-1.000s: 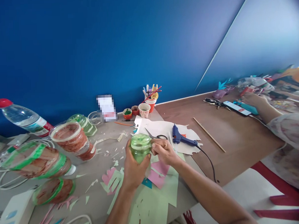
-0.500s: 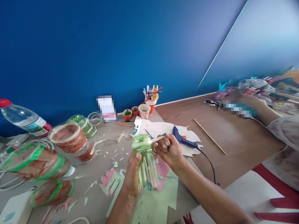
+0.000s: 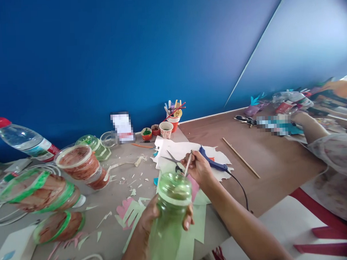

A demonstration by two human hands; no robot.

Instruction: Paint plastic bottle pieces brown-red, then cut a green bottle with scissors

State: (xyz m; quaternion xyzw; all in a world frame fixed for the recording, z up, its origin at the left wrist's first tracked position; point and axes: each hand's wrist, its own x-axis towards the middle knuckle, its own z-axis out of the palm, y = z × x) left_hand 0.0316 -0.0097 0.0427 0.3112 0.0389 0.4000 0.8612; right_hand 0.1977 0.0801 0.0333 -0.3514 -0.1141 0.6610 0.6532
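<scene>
My left hand (image 3: 154, 221) is wrapped round a green see-through plastic bottle (image 3: 170, 213), held upside down and close to the camera, with a pale band near its top. My right hand (image 3: 199, 167) pinches a thin pale strip (image 3: 187, 165) between thumb and fingers, just right of the bottle. Scissors (image 3: 172, 162) lie on white paper (image 3: 188, 150) right behind that hand. A blue glue gun (image 3: 213, 162) rests on the same paper, its black cord running off the table edge.
Cut bottle pieces painted brown and green (image 3: 78, 165) and a water bottle (image 3: 22, 139) lie at the left. Paper cups with brushes (image 3: 173, 120) stand by the blue wall. Paper scraps cover the grey table (image 3: 124, 200). A wooden stick (image 3: 241, 162) lies on the brown table. Another person's arm (image 3: 312, 127) is at the right.
My left hand has lifted the green bottle toward the camera. My right hand has come off the bottle with the strip and moved slightly back over the white paper.
</scene>
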